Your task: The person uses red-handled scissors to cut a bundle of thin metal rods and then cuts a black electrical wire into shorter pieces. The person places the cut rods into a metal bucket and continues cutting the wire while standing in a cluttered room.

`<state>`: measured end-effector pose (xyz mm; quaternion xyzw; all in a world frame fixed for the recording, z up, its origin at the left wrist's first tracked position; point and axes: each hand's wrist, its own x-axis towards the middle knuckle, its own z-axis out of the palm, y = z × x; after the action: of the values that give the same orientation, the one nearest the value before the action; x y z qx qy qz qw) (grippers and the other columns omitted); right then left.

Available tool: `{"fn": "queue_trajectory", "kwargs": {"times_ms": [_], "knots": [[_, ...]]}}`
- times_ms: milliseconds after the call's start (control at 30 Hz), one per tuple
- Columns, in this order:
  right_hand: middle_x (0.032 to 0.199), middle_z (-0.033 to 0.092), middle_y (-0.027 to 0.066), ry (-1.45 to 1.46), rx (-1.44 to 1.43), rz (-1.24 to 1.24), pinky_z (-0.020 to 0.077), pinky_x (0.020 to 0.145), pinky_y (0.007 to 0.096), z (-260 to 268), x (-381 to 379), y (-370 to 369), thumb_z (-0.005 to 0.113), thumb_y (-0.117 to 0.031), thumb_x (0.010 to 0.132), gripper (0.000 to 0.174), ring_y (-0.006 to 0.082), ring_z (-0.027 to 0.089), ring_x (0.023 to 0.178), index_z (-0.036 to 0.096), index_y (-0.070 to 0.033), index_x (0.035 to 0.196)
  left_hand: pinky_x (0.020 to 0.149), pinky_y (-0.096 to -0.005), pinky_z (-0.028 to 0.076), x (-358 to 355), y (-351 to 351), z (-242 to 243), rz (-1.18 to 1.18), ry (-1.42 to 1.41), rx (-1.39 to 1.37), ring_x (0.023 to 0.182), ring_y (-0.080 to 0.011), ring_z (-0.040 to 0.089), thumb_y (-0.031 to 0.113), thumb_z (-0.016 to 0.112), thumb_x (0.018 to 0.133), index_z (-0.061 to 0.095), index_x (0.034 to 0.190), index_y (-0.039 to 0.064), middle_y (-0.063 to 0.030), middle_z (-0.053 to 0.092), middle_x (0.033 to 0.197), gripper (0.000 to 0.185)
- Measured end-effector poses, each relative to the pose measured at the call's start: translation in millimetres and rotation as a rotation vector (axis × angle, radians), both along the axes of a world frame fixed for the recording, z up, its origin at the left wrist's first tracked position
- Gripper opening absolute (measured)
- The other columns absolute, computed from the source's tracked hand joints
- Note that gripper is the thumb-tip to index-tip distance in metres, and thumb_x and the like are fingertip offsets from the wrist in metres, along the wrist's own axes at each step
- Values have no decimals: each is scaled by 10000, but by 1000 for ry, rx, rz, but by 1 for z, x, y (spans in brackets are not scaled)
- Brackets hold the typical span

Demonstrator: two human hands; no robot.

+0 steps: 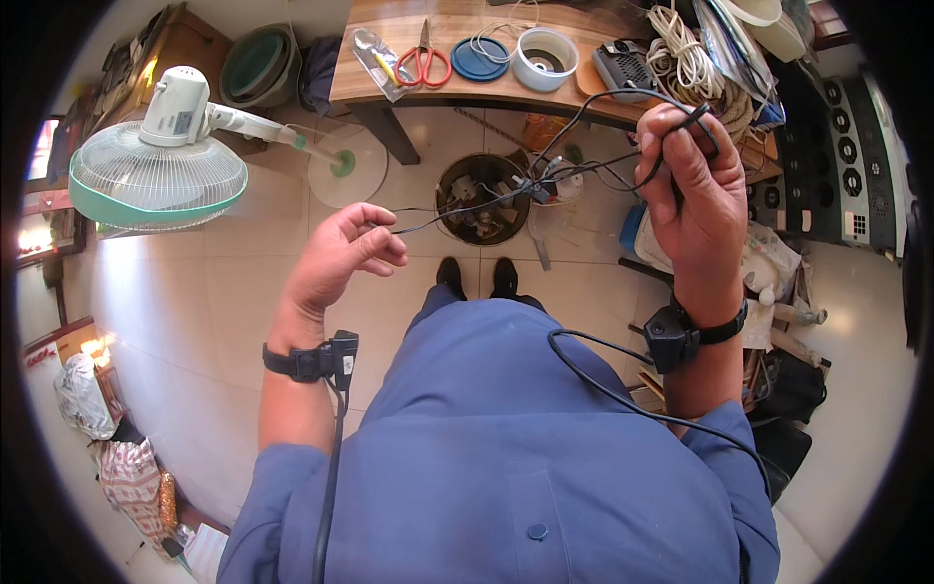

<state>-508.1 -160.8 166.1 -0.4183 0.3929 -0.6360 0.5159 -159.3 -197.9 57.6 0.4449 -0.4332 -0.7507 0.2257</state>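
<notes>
A tangled black cable (485, 206) with small connectors (538, 188) near its middle stretches between both hands in the air. My left hand (359, 244) pinches one end of it between thumb and fingers. Higher up at the right, my right hand (689, 171) is closed on loops of the same cable, near the table's front edge. Behind the cable, a round bin (478, 226) with mixed scraps stands on the floor. Each of my wrists wears a black strap with a small device.
On the wooden table (467, 91) lie red-handled scissors (423, 66), a blue lid (479, 60), a round white container (546, 62) and coiled pale rope (682, 58). A standing fan (160, 171) is at the left. Bags and boxes crowd the right side.
</notes>
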Motion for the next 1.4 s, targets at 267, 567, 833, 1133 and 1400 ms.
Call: {"fn": "queue_trajectory", "kwargs": {"times_ms": [267,567,833,1133,1400], "knots": [[926,673,31,8,-121,-113,322,496,171,15,-12,-14,608,-138,1001,197,28,431,551,683,1,1120,559,-230,519,19,2,38,131,-136,-200,610,-101,643,108,634,975,663,1037,59,-26,667,728,84],[994,649,50,-62,-220,11,343,530,191,22,-27,-25,564,-142,1024,212,47,438,561,667,-4,1148,513,-207,455,44,-3,37,245,-428,-334,565,-60,568,173,654,979,672,1050,60,4,598,671,135],[962,661,38,25,32,-43,316,484,186,-25,-5,-36,583,-155,1019,193,55,475,567,666,-24,1133,555,-235,426,64,13,14,322,-581,-406,606,-77,517,195,656,979,684,984,10,2,578,718,187],[989,699,2,57,285,139,424,570,169,-100,13,-44,605,-208,1006,187,54,644,739,675,-75,1117,728,-271,441,77,24,12,289,-552,-640,826,-126,536,236,640,992,679,913,-11,-30,596,922,262],[1009,689,-10,10,569,235,469,759,220,-208,26,-49,636,-164,975,152,84,645,898,675,-76,1093,736,-283,502,51,34,19,386,-48,-474,806,-147,626,293,597,1012,676,1010,11,-57,649,899,293]]}}
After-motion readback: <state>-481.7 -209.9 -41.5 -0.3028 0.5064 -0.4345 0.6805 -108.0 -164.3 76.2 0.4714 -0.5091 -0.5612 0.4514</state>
